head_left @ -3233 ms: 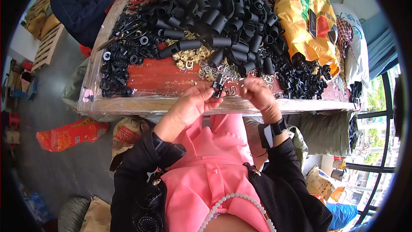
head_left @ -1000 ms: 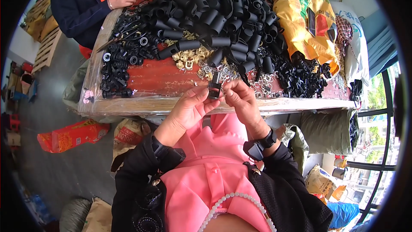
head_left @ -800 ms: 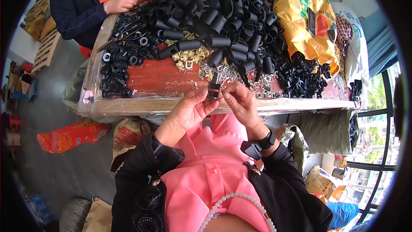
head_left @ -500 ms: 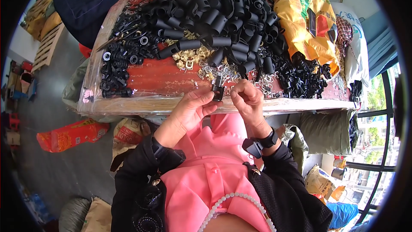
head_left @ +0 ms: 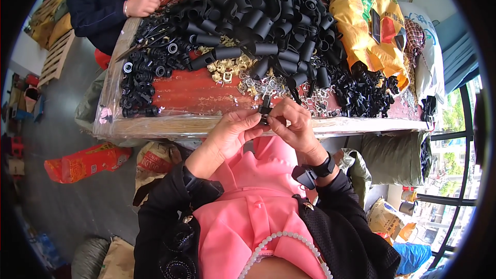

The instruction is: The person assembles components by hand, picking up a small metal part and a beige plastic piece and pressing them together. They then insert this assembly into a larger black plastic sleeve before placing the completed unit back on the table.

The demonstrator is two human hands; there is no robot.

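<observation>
Over the table's front edge, my left hand [head_left: 227, 133] pinches a small black plastic part [head_left: 266, 104] between thumb and fingers, its narrow end pointing up and away. My right hand [head_left: 295, 126] is closed in a pinch right against that part's right side. Whatever sits between its fingertips is too small or hidden to make out. Just beyond my hands lie loose silver metal clips [head_left: 264, 88] and a heap of brass-coloured fittings [head_left: 228, 68]. Behind them rises a big pile of black plastic tubes [head_left: 258, 26].
Black ring-shaped parts [head_left: 138, 90] lie at the table's left, small black clips [head_left: 364, 93] at its right. A yellow woven sack [head_left: 356, 18] carries a phone [head_left: 375, 25]. A co-worker's hand [head_left: 142, 6] rests by the far left edge. The wooden table rim [head_left: 170, 125] is plastic-wrapped.
My right hand has moved left and in against the black part, having been apart from it. The co-worker's arm has shifted, and one hand now lies nearer along the table edge.
</observation>
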